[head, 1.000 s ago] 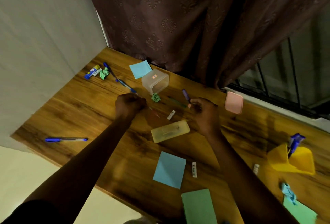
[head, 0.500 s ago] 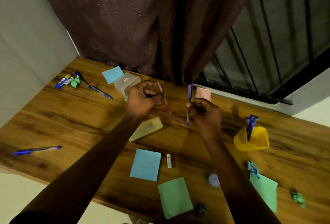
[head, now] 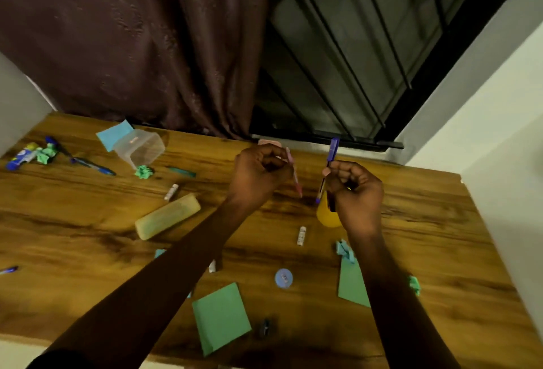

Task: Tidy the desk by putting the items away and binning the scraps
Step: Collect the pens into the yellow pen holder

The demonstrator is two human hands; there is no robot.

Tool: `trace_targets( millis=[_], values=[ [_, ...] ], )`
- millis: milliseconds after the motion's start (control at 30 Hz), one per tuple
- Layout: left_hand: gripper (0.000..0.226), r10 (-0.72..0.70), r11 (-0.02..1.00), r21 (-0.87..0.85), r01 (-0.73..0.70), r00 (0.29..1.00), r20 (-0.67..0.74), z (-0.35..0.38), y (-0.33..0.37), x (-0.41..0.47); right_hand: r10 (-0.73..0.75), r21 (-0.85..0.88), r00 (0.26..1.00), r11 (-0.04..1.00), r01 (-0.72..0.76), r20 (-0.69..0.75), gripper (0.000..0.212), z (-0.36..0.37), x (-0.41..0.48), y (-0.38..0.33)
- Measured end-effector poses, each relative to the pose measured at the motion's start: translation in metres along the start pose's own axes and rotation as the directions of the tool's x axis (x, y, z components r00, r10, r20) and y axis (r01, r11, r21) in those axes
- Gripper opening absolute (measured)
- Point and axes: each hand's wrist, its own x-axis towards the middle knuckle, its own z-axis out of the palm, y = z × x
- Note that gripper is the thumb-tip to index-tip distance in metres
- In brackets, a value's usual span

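Note:
My left hand [head: 257, 176] grips a pink pen [head: 294, 176], tip pointing down, above the wooden desk [head: 88, 221]. My right hand [head: 354, 189] pinches a blue pen [head: 328, 167] upright, its tip just over the yellow pen cup [head: 326, 215], which my right hand partly hides. Crumpled green scraps lie at the far left [head: 46, 154], beside the clear tub [head: 143, 171] and at the right edge [head: 413, 285]. A teal scrap [head: 345, 252] lies below my right wrist.
A clear plastic tub [head: 139, 149] lies on its side at the back left, with blue pens [head: 88, 162] and a glue stick [head: 22, 157] near it. A yellow case [head: 167, 216], green notes [head: 220, 317], small erasers [head: 301, 235] and a round disc [head: 283, 278] are scattered about.
Both hands picked up pens from the desk and carried them to the right. The right hand now holds the blue pen over the yellow cup. The view swung right.

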Motion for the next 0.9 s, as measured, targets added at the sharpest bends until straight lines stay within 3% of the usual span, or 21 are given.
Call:
trace_targets(
  millis=[333,533,667,833,900],
  values=[
    [0.018,-0.067,0.996,0.058,0.062,0.994,0.085,0.080,-0.014,-0.003,-0.009,-0.133,1.000,0.991,0.010,0.009,0.010,-0.050,0.007,0.035],
    [0.014,-0.159,0.972,0.193,0.134,0.980,0.120,0.097,-0.036,-0.006,-0.001,-0.343,0.990,0.938,0.051,0.144,0.024,-0.050,0.003,0.055],
    [0.009,-0.193,0.944,0.297,0.146,0.972,0.133,0.102,-0.042,-0.009,0.037,-0.468,0.970,0.880,0.083,0.241,0.016,-0.048,0.005,0.066],
    [0.013,-0.220,0.929,0.326,0.174,0.969,0.112,0.104,-0.046,-0.008,0.047,-0.480,0.960,0.872,0.094,0.274,0.013,-0.052,0.010,0.067],
    [0.016,-0.245,0.924,0.322,0.205,0.966,0.087,0.099,-0.044,-0.008,0.005,-0.459,0.969,0.881,0.113,0.247,0.023,-0.054,0.009,0.058]
  ],
)
